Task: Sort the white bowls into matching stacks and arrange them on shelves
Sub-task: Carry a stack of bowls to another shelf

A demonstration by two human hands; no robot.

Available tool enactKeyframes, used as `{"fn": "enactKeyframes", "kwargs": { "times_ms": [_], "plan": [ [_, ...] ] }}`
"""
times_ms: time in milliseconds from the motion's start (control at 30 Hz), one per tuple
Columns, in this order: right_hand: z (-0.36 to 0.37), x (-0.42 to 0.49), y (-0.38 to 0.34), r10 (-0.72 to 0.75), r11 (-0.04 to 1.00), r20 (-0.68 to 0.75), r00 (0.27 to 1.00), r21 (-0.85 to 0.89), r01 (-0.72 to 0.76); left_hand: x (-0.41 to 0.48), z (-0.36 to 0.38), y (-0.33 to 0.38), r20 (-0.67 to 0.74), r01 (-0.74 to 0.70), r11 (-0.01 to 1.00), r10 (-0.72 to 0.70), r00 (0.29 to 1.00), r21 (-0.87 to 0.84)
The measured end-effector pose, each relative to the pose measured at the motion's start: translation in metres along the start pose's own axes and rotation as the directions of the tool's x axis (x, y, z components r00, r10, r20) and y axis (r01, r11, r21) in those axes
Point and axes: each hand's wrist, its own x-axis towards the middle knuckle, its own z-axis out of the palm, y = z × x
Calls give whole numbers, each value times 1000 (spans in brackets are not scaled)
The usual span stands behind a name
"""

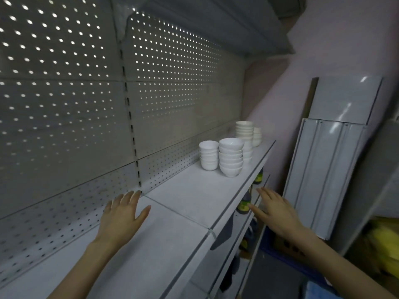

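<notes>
On the white metal shelf (194,195), in the head view, the white bowls (231,157) stood in four close stacks near the far end, glossy, round and deep. The left hand (123,212) hovered over the matte shelf, fingers straight, holding nothing. The right hand (274,209), beyond the front edge, was equally flat and empty. Any stack would likely need cradling from both sides, since smooth glaze slips.

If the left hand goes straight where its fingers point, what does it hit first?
Probably the perforated back panel, beside its slotted upright; the left hand hovers open over the shelf. The bowl stacks sit right of that line. Depth is unclear.
</notes>
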Motion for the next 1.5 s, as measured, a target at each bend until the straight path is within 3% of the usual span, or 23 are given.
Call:
{"fn": "enactKeyframes", "kwargs": {
  "times_ms": [500,733,967,1267,1500],
  "plan": [
    [2,139,205,-82,997,-42,996,9,82,98,80,200,-30,43,999,-44,999,-28],
    [25,181,253,-99,995,57,993,14,98,140,127,265,47,75,996,-73,996,-50],
    [53,239,288,-90,995,56,994,41,88,195,180,319,83,138,981,-127,988,-138],
    [89,323,327,-109,994,96,989,19,108,258,229,337,146,206,977,-197,970,-54],
    [116,373,329,-251,942,39,967,240,235,257,233,340,75,295,954,-291,954,-50]
  ]
}}
